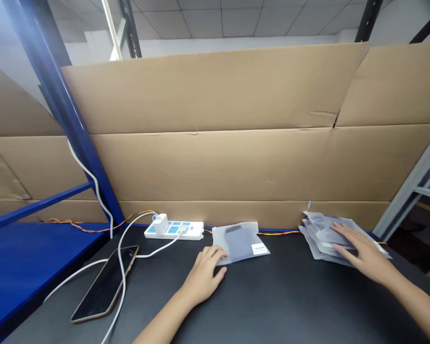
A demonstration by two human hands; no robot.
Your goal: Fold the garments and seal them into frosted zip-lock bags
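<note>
A frosted plastic bag (238, 241) with a dark flat item inside and a white label lies on the black table. My left hand (206, 274) rests at its lower left corner, fingertips on the bag and thumb apart on the tabletop. To the right sits a loose stack of similar frosted bags (320, 234). My right hand (363, 253) lies over this stack with fingers stretched out and spread, touching the top bags. Whether those bags hold anything is hard to make out.
A phone (105, 286) lies at the left with a white cable (122, 267) across it. Behind it, a white power strip (174, 230) holds plugs. Cardboard panels (236, 167) wall the back; a blue post (75, 114) and a grey post (412, 186) flank the table.
</note>
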